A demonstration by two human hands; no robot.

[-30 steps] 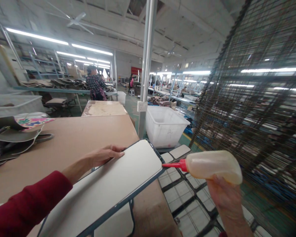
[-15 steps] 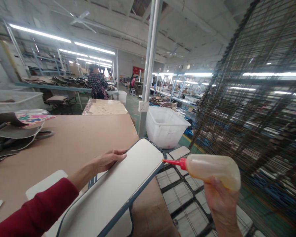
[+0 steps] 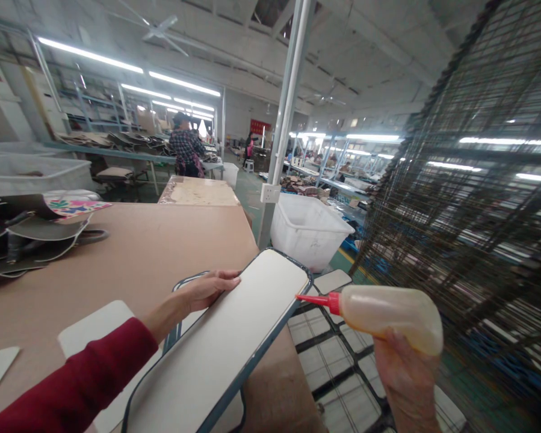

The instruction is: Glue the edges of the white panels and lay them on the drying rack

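My left hand (image 3: 213, 285) grips the left edge of a long white panel (image 3: 234, 325) with rounded corners and a dark blue rim, which is held tilted over the table. The fingertips rest on its white face, and the thumb is hidden. In my right hand (image 3: 405, 370) is a translucent squeeze bottle (image 3: 390, 307) with some amber liquid, lying nearly level. Its red nozzle (image 3: 318, 299) points left, the tip at the panel's right edge. Beneath the panel, another dark-rimmed piece (image 3: 227, 415) shows in part. Loose white panels (image 3: 101, 325) lie on the table to the left.
The brown table (image 3: 180, 234) carries a pile of dark bag pieces (image 3: 30, 240) at the left. A wire rack (image 3: 342, 355) with white panels is at the right, below a tall mesh frame (image 3: 473, 198). Beyond stand a post (image 3: 281, 132), a white bin (image 3: 313, 225) and a person (image 3: 186, 147).
The nozzle tip has shifted from near the panel's top right corner down along its right edge. The whole view has swung slightly left. Both hands keep their holds.
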